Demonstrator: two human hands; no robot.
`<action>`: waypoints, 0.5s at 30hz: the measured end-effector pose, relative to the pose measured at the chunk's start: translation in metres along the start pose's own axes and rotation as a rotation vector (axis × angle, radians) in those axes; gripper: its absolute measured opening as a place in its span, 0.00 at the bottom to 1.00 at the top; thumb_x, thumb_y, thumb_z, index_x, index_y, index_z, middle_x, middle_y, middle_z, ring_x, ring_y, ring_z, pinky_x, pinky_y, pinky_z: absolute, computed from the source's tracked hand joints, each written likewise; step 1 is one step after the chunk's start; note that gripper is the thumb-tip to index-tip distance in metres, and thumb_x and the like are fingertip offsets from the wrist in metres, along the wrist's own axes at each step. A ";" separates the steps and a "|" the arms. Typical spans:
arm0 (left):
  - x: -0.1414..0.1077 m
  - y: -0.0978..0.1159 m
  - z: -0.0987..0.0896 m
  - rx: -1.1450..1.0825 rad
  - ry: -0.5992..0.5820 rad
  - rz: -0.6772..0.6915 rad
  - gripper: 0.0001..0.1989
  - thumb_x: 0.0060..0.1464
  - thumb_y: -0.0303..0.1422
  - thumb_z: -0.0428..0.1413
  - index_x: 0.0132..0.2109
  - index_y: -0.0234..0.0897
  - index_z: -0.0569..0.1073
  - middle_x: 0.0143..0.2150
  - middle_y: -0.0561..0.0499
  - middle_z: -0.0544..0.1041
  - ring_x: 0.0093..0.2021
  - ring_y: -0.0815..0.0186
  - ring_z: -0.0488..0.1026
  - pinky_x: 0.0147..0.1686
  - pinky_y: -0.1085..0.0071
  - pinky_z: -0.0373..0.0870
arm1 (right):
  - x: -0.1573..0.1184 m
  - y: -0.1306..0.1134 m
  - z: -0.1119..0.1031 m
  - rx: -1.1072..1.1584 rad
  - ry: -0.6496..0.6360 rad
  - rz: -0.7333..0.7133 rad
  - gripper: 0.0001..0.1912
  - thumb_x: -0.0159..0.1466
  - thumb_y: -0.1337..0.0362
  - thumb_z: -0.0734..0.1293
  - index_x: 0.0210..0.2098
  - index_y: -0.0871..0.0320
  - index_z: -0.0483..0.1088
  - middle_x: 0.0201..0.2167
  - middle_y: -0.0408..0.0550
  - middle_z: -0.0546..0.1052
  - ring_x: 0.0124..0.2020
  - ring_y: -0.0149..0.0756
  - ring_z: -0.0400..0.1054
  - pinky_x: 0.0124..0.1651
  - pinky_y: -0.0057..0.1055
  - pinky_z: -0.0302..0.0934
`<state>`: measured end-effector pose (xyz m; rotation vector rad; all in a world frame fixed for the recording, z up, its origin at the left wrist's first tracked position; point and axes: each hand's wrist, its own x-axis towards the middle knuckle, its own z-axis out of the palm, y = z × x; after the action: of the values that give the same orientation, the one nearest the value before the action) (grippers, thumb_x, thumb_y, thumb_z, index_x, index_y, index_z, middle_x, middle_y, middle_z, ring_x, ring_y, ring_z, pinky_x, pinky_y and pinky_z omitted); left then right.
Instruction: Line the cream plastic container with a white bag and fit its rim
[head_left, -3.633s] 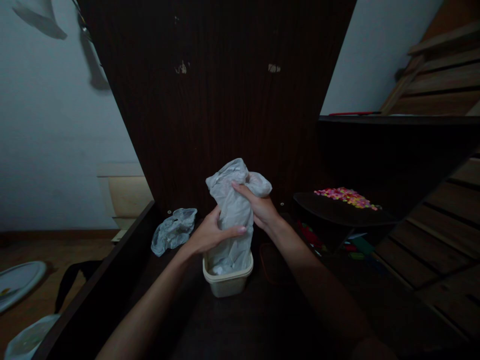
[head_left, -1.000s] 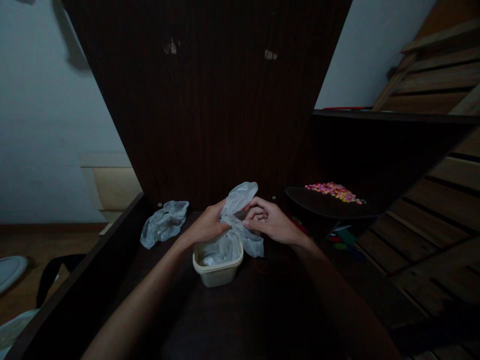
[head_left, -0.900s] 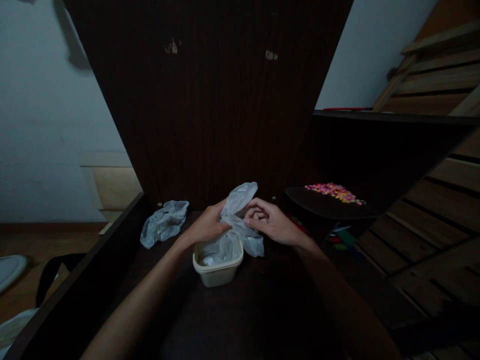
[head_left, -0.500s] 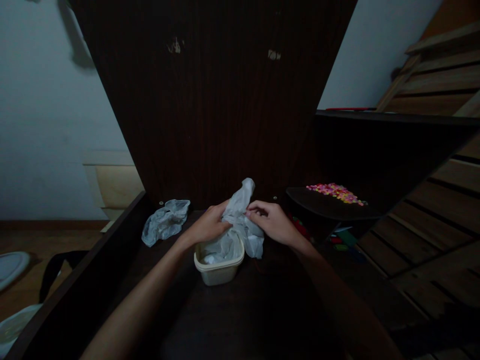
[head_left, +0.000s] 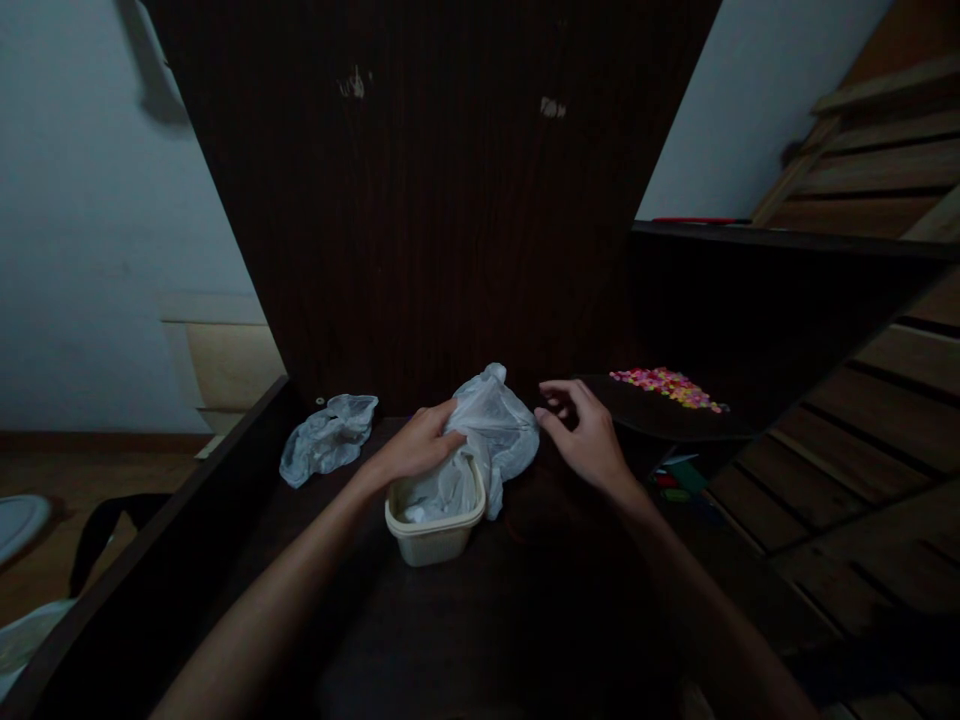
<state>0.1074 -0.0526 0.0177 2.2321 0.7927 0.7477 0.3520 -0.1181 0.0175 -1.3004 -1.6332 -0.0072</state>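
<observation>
A pale, rectangular plastic tub (head_left: 435, 545) with rounded corners stands on the dark wooden surface. Thin whitish plastic bag material lies inside it, and a crumpled translucent plastic bag (head_left: 495, 425) bulges up over its far right rim. My left hand (head_left: 420, 440) reaches over the tub's back left edge, the bag's left side between thumb and fingers. Just at the bag's right edge is my right hand (head_left: 585, 435), fingers curled but apart from the thumb; its thumb tip is at or touching the plastic. Another crumpled clear bag (head_left: 330, 435) lies to the left.
A dark wooden panel (head_left: 442, 200) rises behind the tub. At left runs a raised side board (head_left: 172, 530). Small pink and yellow pieces (head_left: 667, 387) are heaped on a rounded shelf at right, above some green and red items (head_left: 679, 482). Wooden slats (head_left: 885, 380) stand far right.
My right hand has moved right, its fingers parting from where they pinched the bag. The bag's upper part has spread wider to the right. My left hand stays on the bag.
</observation>
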 end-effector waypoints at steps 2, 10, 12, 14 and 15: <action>0.002 0.000 0.002 0.007 0.013 0.024 0.16 0.53 0.28 0.50 0.49 0.33 0.74 0.42 0.48 0.79 0.40 0.60 0.76 0.44 0.65 0.72 | 0.003 -0.025 0.001 -0.059 -0.073 -0.286 0.22 0.61 0.60 0.69 0.55 0.57 0.69 0.52 0.57 0.74 0.54 0.50 0.68 0.56 0.50 0.64; 0.006 -0.005 0.008 0.032 0.125 0.059 0.16 0.52 0.26 0.55 0.49 0.31 0.75 0.48 0.41 0.80 0.47 0.55 0.77 0.49 0.60 0.73 | 0.029 -0.047 0.039 -0.201 -0.606 -0.618 0.48 0.57 0.79 0.65 0.73 0.56 0.46 0.70 0.58 0.58 0.72 0.49 0.47 0.69 0.51 0.50; 0.005 -0.004 0.007 -0.011 0.125 0.090 0.16 0.52 0.27 0.57 0.50 0.32 0.74 0.50 0.42 0.79 0.49 0.55 0.76 0.50 0.60 0.73 | 0.037 -0.042 0.044 -0.190 -0.680 -0.603 0.49 0.58 0.81 0.63 0.73 0.50 0.44 0.67 0.54 0.64 0.66 0.45 0.58 0.64 0.48 0.57; 0.004 -0.002 0.005 -0.028 0.119 0.093 0.13 0.54 0.28 0.58 0.47 0.32 0.75 0.48 0.43 0.80 0.47 0.56 0.76 0.49 0.60 0.73 | 0.043 -0.041 0.044 -0.239 -0.732 -0.573 0.47 0.60 0.80 0.61 0.73 0.47 0.44 0.60 0.51 0.70 0.58 0.43 0.66 0.58 0.44 0.62; 0.003 -0.002 0.004 -0.024 0.126 0.083 0.12 0.54 0.29 0.58 0.46 0.32 0.75 0.47 0.44 0.80 0.46 0.57 0.76 0.48 0.60 0.73 | 0.045 -0.041 0.043 -0.295 -0.738 -0.545 0.46 0.60 0.80 0.60 0.73 0.47 0.45 0.56 0.52 0.73 0.54 0.43 0.67 0.55 0.43 0.62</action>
<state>0.1117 -0.0506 0.0148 2.2250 0.7501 0.9412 0.2965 -0.0792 0.0496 -1.0821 -2.6707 -0.1138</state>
